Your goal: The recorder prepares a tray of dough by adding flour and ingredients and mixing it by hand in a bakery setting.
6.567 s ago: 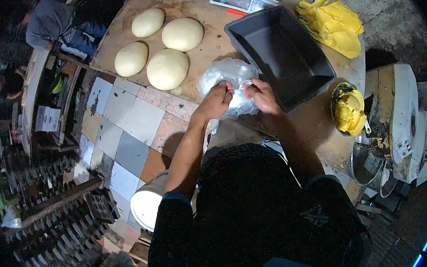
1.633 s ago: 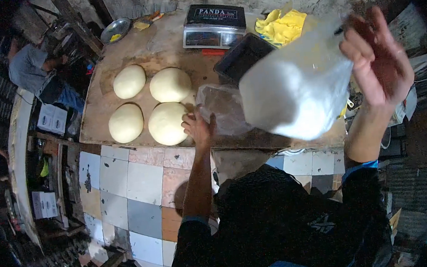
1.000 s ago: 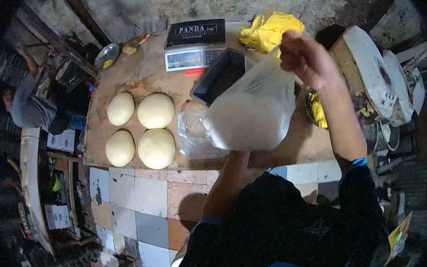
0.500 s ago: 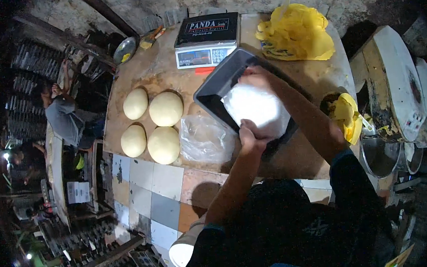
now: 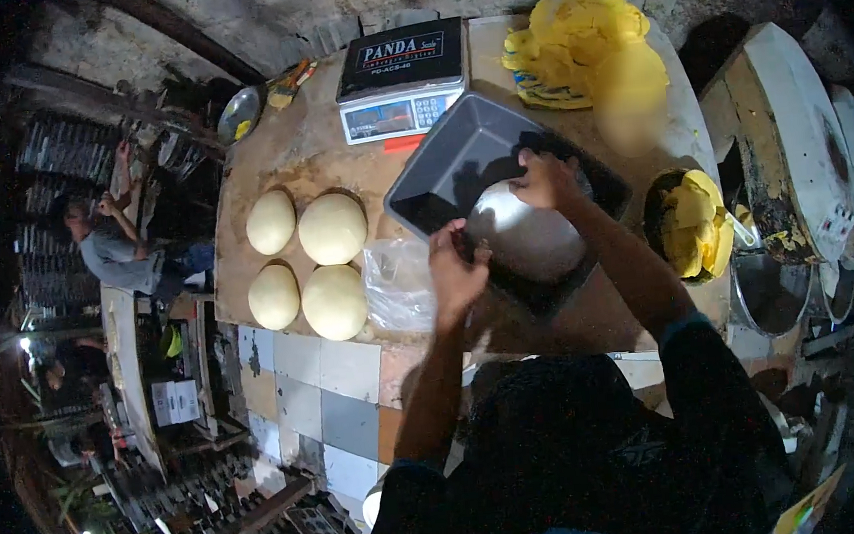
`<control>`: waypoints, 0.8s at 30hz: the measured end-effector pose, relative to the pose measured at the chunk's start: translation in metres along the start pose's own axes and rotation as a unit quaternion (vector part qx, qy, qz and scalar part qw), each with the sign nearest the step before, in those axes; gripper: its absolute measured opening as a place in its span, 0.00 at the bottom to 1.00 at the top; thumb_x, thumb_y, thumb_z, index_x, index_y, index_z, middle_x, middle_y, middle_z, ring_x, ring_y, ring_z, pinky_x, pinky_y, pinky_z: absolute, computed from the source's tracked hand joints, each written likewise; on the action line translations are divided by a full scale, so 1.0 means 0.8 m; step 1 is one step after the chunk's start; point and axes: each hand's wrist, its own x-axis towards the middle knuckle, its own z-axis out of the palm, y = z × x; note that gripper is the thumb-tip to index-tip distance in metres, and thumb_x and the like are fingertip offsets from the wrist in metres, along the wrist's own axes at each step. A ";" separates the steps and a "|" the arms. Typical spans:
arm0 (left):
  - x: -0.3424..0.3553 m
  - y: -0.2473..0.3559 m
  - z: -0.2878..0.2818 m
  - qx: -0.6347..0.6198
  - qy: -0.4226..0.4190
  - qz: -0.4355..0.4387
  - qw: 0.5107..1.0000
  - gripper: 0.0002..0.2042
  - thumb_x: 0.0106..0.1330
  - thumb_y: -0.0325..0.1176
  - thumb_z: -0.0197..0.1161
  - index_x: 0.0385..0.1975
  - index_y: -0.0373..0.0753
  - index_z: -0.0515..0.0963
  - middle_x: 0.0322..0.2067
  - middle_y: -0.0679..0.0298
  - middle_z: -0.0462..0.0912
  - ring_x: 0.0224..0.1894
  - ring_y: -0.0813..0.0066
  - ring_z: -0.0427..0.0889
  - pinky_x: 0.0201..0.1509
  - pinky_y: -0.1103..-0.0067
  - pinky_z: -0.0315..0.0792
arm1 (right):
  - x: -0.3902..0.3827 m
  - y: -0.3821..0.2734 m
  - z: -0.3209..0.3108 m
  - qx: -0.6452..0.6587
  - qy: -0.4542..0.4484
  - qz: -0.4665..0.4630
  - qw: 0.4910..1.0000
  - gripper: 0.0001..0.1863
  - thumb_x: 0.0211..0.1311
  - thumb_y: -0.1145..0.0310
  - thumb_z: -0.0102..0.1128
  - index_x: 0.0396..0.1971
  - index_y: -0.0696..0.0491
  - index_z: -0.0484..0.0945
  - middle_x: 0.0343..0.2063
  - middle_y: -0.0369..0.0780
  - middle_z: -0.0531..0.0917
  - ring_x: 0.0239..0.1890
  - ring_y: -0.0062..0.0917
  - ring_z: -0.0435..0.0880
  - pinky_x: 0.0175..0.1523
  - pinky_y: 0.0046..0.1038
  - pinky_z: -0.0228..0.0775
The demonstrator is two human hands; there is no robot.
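So, dk grey tub (image 5: pixel 433 156) on table (image 5: pixel 309 166) holds pale-filled plastic bag (image 5: pixel 531 244), toward near R end. R hand (image 5: pixel 546 179) on bag's far edge, fingers curled; can't tell if pinching plastic. L hand (image 5: pixel 460 272) by tub's near L side, fingers spread. Clear bag (image 5: pixel 397 287) btwn tub & 4 dough balls (image 5: pixel 332 229). R of tub: dk bowl (image 5: pixel 655 217) w/ yellow stuff (image 5: pixel 695 231). Far L: metal bowl (image 5: pixel 249 101) w/ yellow bit (image 5: pixel 243 130).

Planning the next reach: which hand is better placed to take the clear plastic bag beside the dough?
Likely the left hand: it is beside the clear plastic bag, at the dark tray. The right hand is farther off, at the whitish bundle inside the tray.
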 end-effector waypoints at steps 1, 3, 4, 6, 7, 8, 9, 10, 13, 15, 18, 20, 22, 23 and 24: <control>0.009 -0.006 -0.009 -0.008 -0.003 0.001 1.000 0.22 0.60 0.42 0.57 0.50 0.34 0.69 0.52 0.54 0.69 0.53 0.54 0.70 0.62 0.58 0.55 | -0.013 0.009 0.000 0.026 0.084 -0.016 0.996 0.31 0.45 0.52 0.64 0.48 0.54 0.73 0.47 0.53 0.75 0.52 0.46 0.73 0.55 0.45 0.64; 0.017 -0.026 -0.016 0.351 -0.001 0.038 0.936 0.20 0.58 0.41 0.57 0.48 0.37 0.72 0.50 0.53 0.72 0.53 0.48 0.70 0.58 0.45 0.52 | -0.050 0.023 -0.010 0.107 0.262 -0.108 0.953 0.27 0.48 0.60 0.64 0.47 0.56 0.71 0.46 0.54 0.76 0.50 0.45 0.74 0.52 0.46 0.66; 0.027 -0.030 -0.013 0.338 -0.010 0.042 0.940 0.20 0.58 0.41 0.57 0.48 0.37 0.72 0.50 0.53 0.72 0.53 0.48 0.70 0.58 0.45 0.52 | -0.072 0.040 -0.014 0.094 0.262 -0.098 0.955 0.27 0.48 0.60 0.64 0.47 0.56 0.71 0.46 0.54 0.76 0.50 0.45 0.74 0.52 0.46 0.66; 0.051 -0.045 -0.013 0.427 -0.114 0.028 0.897 0.17 0.58 0.42 0.55 0.43 0.40 0.77 0.43 0.53 0.78 0.53 0.45 0.70 0.56 0.39 0.46 | -0.110 0.061 -0.014 0.163 0.052 0.092 0.981 0.25 0.51 0.59 0.62 0.48 0.55 0.73 0.44 0.47 0.78 0.50 0.37 0.76 0.52 0.40 0.69; 0.062 -0.070 -0.009 0.418 -0.119 0.033 0.900 0.17 0.58 0.42 0.55 0.43 0.40 0.77 0.43 0.53 0.78 0.53 0.45 0.70 0.56 0.39 0.46 | -0.135 0.050 -0.017 0.156 0.055 0.100 0.981 0.25 0.51 0.59 0.62 0.48 0.55 0.73 0.44 0.47 0.78 0.50 0.37 0.76 0.52 0.40 0.69; 0.069 -0.115 -0.005 0.419 -0.166 0.044 0.892 0.15 0.58 0.41 0.55 0.40 0.41 0.78 0.40 0.53 0.80 0.53 0.44 0.69 0.57 0.40 0.46 | -0.157 0.026 -0.017 0.252 0.016 0.133 0.959 0.23 0.52 0.62 0.61 0.47 0.57 0.72 0.40 0.49 0.79 0.41 0.39 0.79 0.45 0.37 0.72; 0.073 -0.149 0.002 0.420 -0.214 0.057 0.880 0.14 0.58 0.41 0.54 0.36 0.41 0.80 0.36 0.53 0.81 0.53 0.43 0.69 0.57 0.40 0.45 | -0.172 0.013 -0.015 0.345 -0.021 0.167 0.923 0.22 0.52 0.66 0.60 0.46 0.60 0.71 0.36 0.51 0.80 0.32 0.41 0.82 0.38 0.35 0.75; 0.073 -0.161 0.011 0.413 -0.219 0.067 0.881 0.14 0.58 0.41 0.54 0.36 0.41 0.80 0.36 0.53 0.81 0.53 0.43 0.69 0.57 0.40 0.45 | -0.176 0.026 0.016 0.342 -0.012 0.175 0.923 0.22 0.52 0.66 0.60 0.46 0.60 0.71 0.36 0.51 0.80 0.32 0.41 0.82 0.38 0.35 0.75; 0.073 -0.145 0.022 0.317 -0.114 0.126 0.933 0.13 0.59 0.41 0.52 0.32 0.42 0.81 0.36 0.54 0.82 0.55 0.44 0.69 0.59 0.44 0.45 | -0.163 0.061 0.100 0.233 0.246 0.003 0.941 0.22 0.52 0.68 0.58 0.47 0.61 0.70 0.34 0.51 0.81 0.28 0.43 0.82 0.33 0.35 0.75; 0.076 -0.058 0.012 0.319 -0.152 0.005 0.935 0.13 0.60 0.41 0.51 0.31 0.42 0.80 0.38 0.57 0.82 0.53 0.49 0.72 0.58 0.49 0.49 | -0.155 0.047 0.084 0.173 0.094 0.065 0.978 0.24 0.52 0.70 0.56 0.49 0.64 0.67 0.32 0.53 0.80 0.29 0.47 0.81 0.32 0.38 0.74; 0.077 -0.034 0.004 0.340 -0.167 -0.010 0.925 0.14 0.61 0.41 0.49 0.33 0.41 0.80 0.38 0.56 0.82 0.50 0.54 0.76 0.58 0.51 0.51 | -0.151 0.052 0.130 -0.166 0.390 -0.110 0.899 0.26 0.51 0.72 0.55 0.49 0.67 0.61 0.29 0.56 0.79 0.30 0.51 0.81 0.33 0.42 0.75; 0.084 -0.066 0.000 0.360 -0.179 -0.015 0.915 0.14 0.61 0.41 0.49 0.34 0.41 0.80 0.38 0.55 0.82 0.48 0.55 0.77 0.57 0.51 0.53 | -0.148 0.006 0.089 -0.049 0.267 0.007 0.962 0.27 0.51 0.71 0.56 0.49 0.68 0.60 0.28 0.58 0.79 0.31 0.52 0.81 0.35 0.44 0.74; 0.086 -0.082 0.011 0.374 -0.203 -0.005 0.905 0.14 0.61 0.40 0.49 0.34 0.40 0.79 0.38 0.54 0.81 0.47 0.56 0.78 0.55 0.51 0.55 | -0.146 -0.003 0.070 0.063 0.138 0.141 0.978 0.28 0.50 0.71 0.56 0.49 0.69 0.58 0.27 0.60 0.78 0.32 0.53 0.81 0.36 0.46 0.74; 0.089 -0.081 0.016 0.361 -0.189 0.036 0.913 0.15 0.61 0.41 0.49 0.34 0.39 0.79 0.38 0.53 0.81 0.46 0.56 0.78 0.53 0.51 0.59 | -0.138 0.005 0.074 0.035 0.131 0.159 0.978 0.30 0.49 0.70 0.58 0.49 0.68 0.57 0.27 0.60 0.78 0.32 0.54 0.80 0.36 0.47 0.74; 0.091 -0.080 0.023 0.347 -0.173 0.076 0.919 0.15 0.60 0.41 0.49 0.34 0.39 0.79 0.37 0.51 0.81 0.45 0.56 0.78 0.50 0.51 0.62 | -0.132 0.016 0.078 0.008 0.123 0.177 0.976 0.32 0.47 0.69 0.60 0.49 0.68 0.57 0.26 0.61 0.78 0.32 0.54 0.80 0.37 0.48 0.74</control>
